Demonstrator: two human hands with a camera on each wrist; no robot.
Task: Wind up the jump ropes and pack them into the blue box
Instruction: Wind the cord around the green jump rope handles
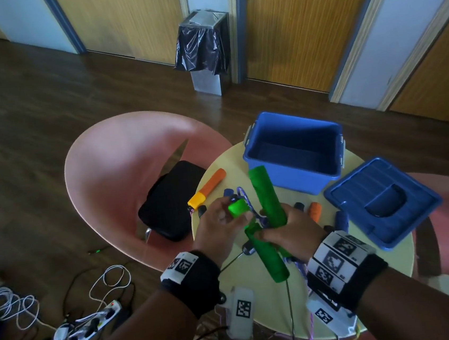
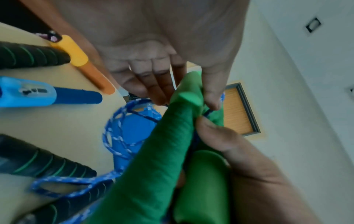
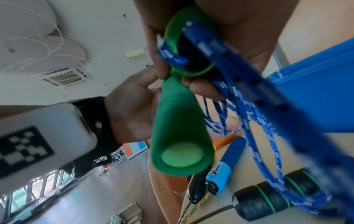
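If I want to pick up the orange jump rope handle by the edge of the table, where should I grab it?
Probably grab the orange handle around its long orange foam middle, coming down from above. It lies flat on the yellow table with nothing on top, and the thin round shaft looks easy for fingers to wrap, unlike the chunkier yellow end.

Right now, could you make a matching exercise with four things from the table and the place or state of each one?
Things:
1. blue box
2. blue lid
3. green handles
4. orange handle

States:
A. held in both hands
B. lying flat on the table, right of the box
C. lying on the table, left of the box
D. open, nothing seen inside

Pairs: 1-D, 2-B, 3-A, 4-C
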